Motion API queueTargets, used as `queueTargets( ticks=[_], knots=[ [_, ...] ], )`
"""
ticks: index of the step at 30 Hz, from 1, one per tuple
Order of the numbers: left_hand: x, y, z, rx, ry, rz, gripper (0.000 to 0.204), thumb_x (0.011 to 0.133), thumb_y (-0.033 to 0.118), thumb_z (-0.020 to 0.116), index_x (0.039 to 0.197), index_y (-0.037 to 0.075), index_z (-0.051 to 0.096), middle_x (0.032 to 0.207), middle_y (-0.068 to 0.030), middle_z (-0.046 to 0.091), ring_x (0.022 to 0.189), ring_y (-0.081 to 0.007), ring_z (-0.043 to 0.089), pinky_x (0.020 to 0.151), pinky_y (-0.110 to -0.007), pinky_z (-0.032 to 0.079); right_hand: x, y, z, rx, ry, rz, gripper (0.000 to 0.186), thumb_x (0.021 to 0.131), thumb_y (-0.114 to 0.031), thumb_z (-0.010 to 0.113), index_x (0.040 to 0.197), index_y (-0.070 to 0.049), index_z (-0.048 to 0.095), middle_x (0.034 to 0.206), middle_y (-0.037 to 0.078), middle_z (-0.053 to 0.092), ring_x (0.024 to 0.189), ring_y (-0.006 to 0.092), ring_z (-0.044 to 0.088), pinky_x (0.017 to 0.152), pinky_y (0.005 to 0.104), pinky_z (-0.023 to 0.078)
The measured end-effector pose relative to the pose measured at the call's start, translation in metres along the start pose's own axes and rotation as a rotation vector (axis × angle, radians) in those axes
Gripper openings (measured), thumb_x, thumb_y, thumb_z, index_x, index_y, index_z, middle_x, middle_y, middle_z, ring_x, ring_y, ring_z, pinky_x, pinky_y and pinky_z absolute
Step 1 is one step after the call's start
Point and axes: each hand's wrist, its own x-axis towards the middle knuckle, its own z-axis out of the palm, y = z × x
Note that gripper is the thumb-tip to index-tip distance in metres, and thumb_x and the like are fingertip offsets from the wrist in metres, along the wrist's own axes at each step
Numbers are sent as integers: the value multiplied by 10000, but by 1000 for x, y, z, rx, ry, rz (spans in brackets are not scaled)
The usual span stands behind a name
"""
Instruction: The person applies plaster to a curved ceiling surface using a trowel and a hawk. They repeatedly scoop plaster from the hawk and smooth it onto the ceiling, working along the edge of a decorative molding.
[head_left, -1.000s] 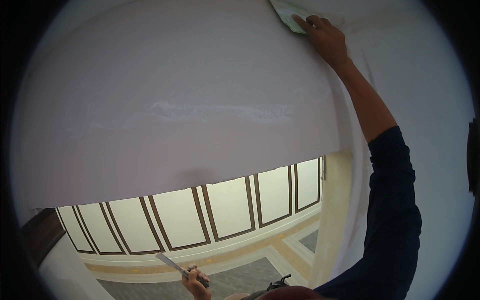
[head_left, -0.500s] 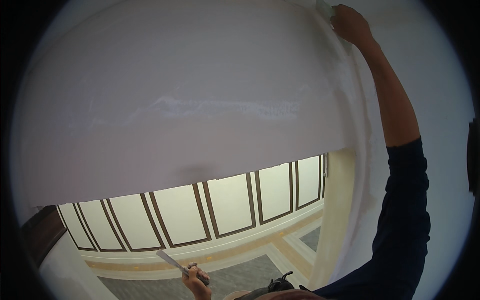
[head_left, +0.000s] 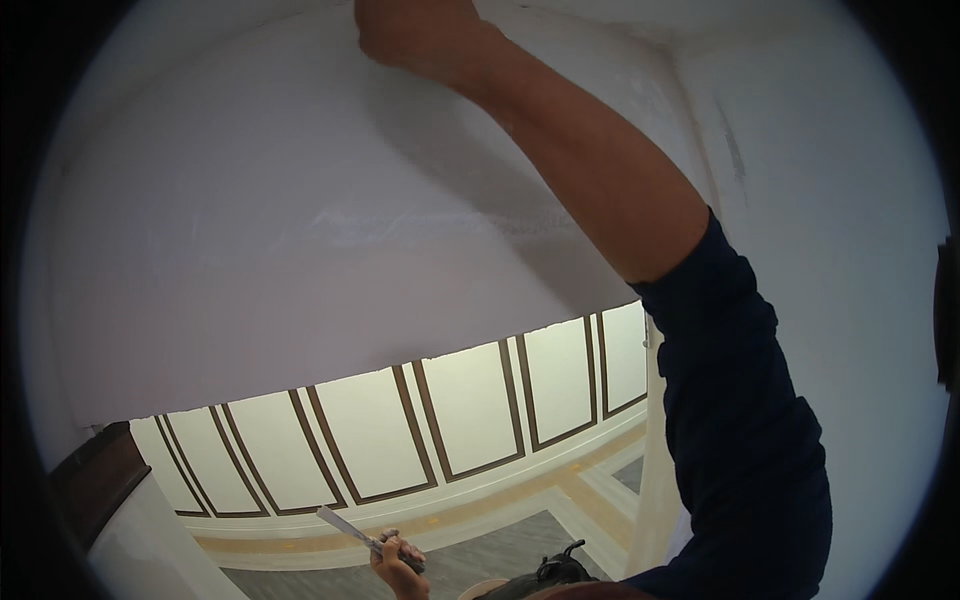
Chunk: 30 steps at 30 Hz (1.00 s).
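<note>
My left hand (head_left: 398,562), low in the view, is closed round the handle of a putty knife (head_left: 343,522). Its narrow, light blade slants up and to the left. My right arm reaches up across the plastered wall surface (head_left: 230,280), and my right hand (head_left: 415,35) is closed in a fist at the top edge. Its fingertips and whatever they grip fall outside the view. The hand is close to the upper part of the grey-white plaster, on which my arm casts a shadow. A rough whitish streak (head_left: 400,222) runs across the middle of that surface.
Below the plaster's lower edge, a pale wall with brown-framed panels (head_left: 465,410) shows beyond. The floor (head_left: 480,548) has grey areas with cream and tan borders. A dark brown wooden moulding (head_left: 100,475) juts in at left. Another white wall (head_left: 820,250) stands at right.
My right hand has swung left from the upper right corner to the top middle. The pale, flat thing it held there is now hidden. My left hand has barely shifted.
</note>
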Motion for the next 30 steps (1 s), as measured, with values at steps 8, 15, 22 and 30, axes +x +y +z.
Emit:
queueTargets(
  ticks=[8,15,22,30],
  knots=[
    [-6,-3,-11,-9,69,-15,135,832,104,571,944,28,580,581,-21,452,426,-128,429,380,-292,398,-54,159,-41,-243,-106,488,227,821,-91,558,918,60,697,975,272,695,947,415,672,815,482,532],
    [-11,0,0,-15,64,-18,128,836,104,574,938,27,582,587,-23,459,430,-132,433,386,-299,409,-11,160,6,-175,-241,356,279,791,-98,585,979,82,684,1011,290,688,973,416,670,866,479,524],
    [-12,-4,0,-10,43,-12,112,846,99,565,931,28,583,587,-20,457,437,-131,436,387,-296,409,9,122,-53,31,-230,277,297,845,-129,616,1060,64,687,1014,270,695,944,385,680,844,460,527],
    [-19,-10,-2,3,87,-36,101,845,86,560,933,42,585,583,-14,451,426,-120,429,379,-290,403,-109,206,-36,-340,222,-229,487,853,-113,681,1295,-311,635,976,4,649,890,192,656,708,329,562]
  ],
)
